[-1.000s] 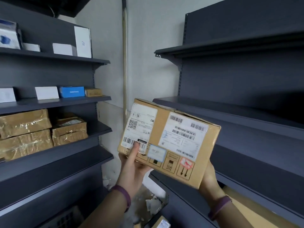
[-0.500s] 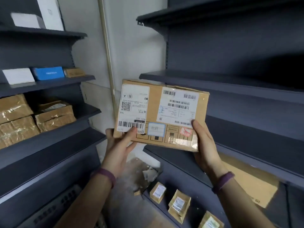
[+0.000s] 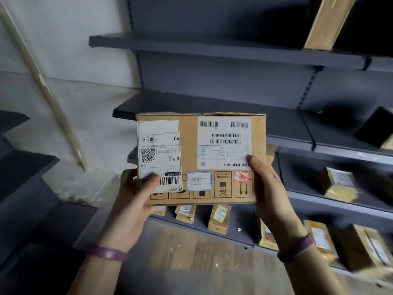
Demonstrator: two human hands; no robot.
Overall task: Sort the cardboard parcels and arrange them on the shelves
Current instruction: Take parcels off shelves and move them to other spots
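A brown cardboard parcel (image 3: 191,154) with two white shipping labels faces me, held up in front of the dark grey right-hand shelves (image 3: 212,47). My left hand (image 3: 136,199) grips its lower left corner, thumb across the barcode label. Along the parcel's right edge my right hand (image 3: 268,188) holds it, thumb on the second label. The parcel sits level, its labels upside down.
Several small taped parcels (image 3: 219,218) stand on the bottom shelf below the held one. More parcels (image 3: 340,184) lie on the lower right shelves, and a tall one (image 3: 327,22) leans on the top shelf. A second dark shelf unit (image 3: 23,167) edges in at left.
The view has swung right and down toward the right-hand shelves. The parcel has levelled out and stays in both hands, and the left shelf unit has slid almost out of view.
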